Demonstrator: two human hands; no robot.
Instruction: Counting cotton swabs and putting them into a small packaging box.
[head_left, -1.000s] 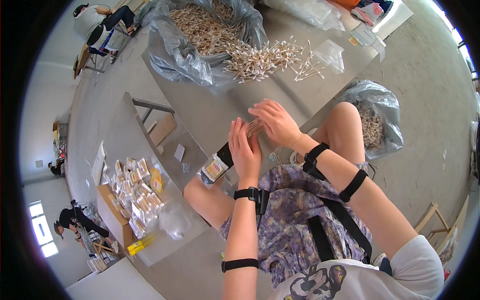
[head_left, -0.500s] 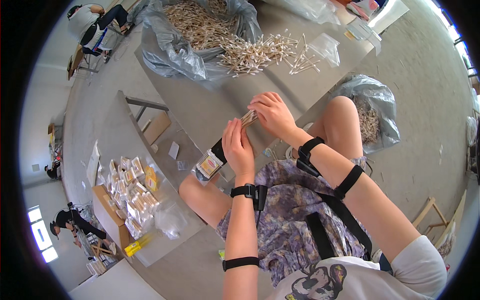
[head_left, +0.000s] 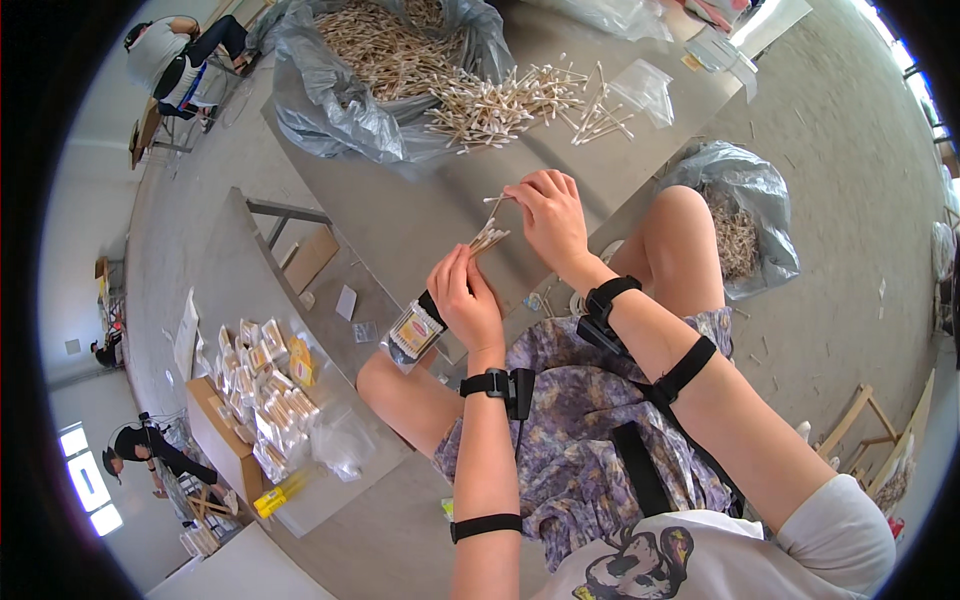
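Note:
My left hand (head_left: 468, 302) is closed around a small bundle of cotton swabs (head_left: 487, 238), their white tips fanning out past the fingers. Just beyond, my right hand (head_left: 553, 222) pinches a single cotton swab (head_left: 496, 199) at one end, above the bundle. A clear packet of cotton swabs (head_left: 412, 335) with a yellow and red label sits beside my left hand, near my knee; a black piece lies between packet and hand. At the far side of the grey table (head_left: 370, 215), loose cotton swabs (head_left: 505, 105) spill out of a grey plastic bag (head_left: 300, 95).
A clear empty plastic bag (head_left: 645, 90) lies right of the loose swabs. On a lower table at left are several filled packets (head_left: 265, 385) and a cardboard box (head_left: 215, 425). A second bag of swabs (head_left: 760, 200) stands on the floor at right. Other people sit or stand far left.
My right hand has come away from the bundle and now has a single swab in its fingers. The bundle's tips have spread apart; my left hand has shifted slightly left and down.

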